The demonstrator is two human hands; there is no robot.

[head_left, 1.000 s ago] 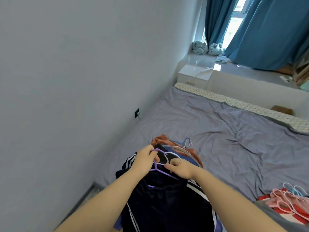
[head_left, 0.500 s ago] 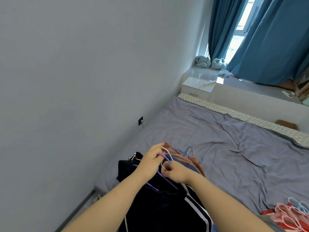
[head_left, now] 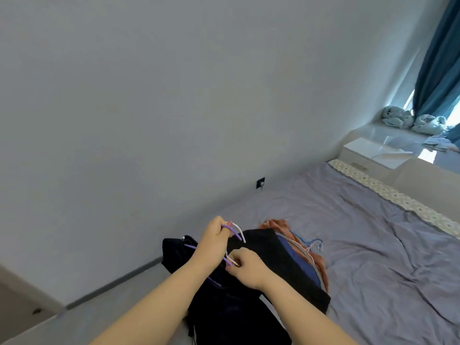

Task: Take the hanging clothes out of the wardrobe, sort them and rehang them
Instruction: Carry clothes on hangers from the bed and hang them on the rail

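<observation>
While hands (head_left: 214, 241) (head_left: 246, 268) grip hangers (head_left: 234, 232), dark garment (head_left: 249, 314) partly cropped

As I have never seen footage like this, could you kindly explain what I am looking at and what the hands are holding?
No machine here: a person wears a wide-angle camera on the head, looking forward and down at their own bare arms. The left hand has its fingers curled round the hooks of a purple hanger and a white hanger. The right hand pinches those hangers lower down. Beneath them is a dark garment, at the edge of a bed with a greyish sheet. An orange garment and a blue hanger lie just beyond.
</observation>
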